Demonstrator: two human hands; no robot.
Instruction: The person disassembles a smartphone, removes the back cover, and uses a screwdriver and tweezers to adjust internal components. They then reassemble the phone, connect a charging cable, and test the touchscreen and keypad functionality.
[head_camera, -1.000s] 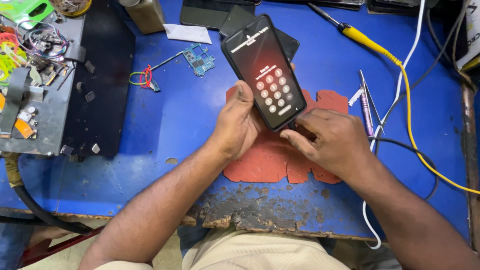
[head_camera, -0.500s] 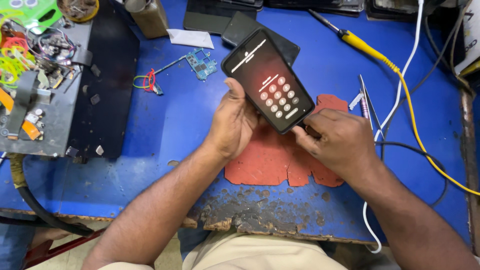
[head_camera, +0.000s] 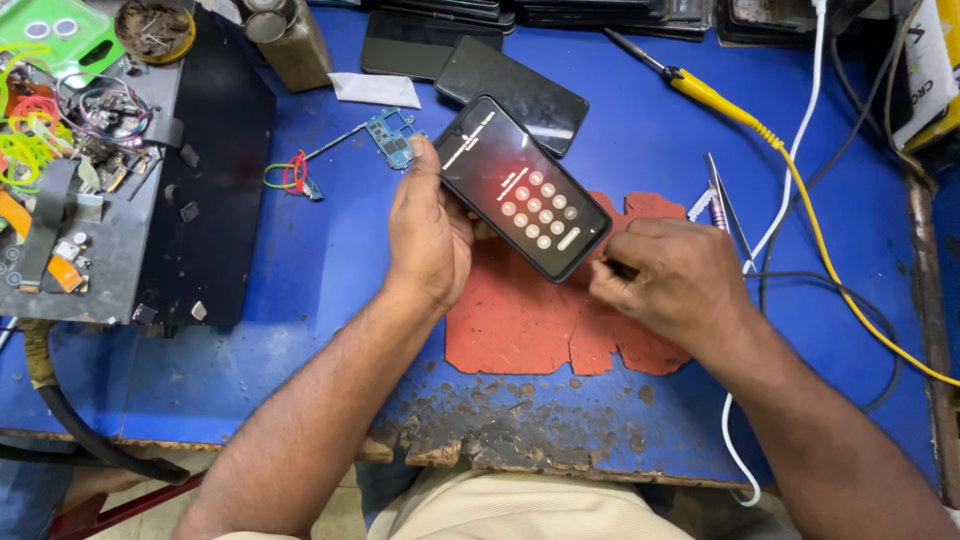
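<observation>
left hand (head_camera: 428, 235) fingers clamped round the phone (head_camera: 522, 187) above the red mat (head_camera: 520, 325) mid-surface — right hand (head_camera: 672, 283) fingers pinched at its lower corner; best keep the phone steady, work gently.

Blue-painted workbench (head_camera: 250, 330) fills most of the frame; paint worn away to dark, flaking patches along the near edge, bottom centre. Red-orange cut mat (head_camera: 520, 320) lies at centre. Dark metal unit (head_camera: 215, 140) at upper left, loose wires and small parts piled on its grey top. Stack of dark phones (head_camera: 560, 12) along the top edge. Yellow-handled soldering iron (head_camera: 705, 90) at upper right, its yellow cable (head_camera: 850, 290) trailing down the right side beside a white cable (head_camera: 800, 130). Even, bright light, soft shadows.
</observation>
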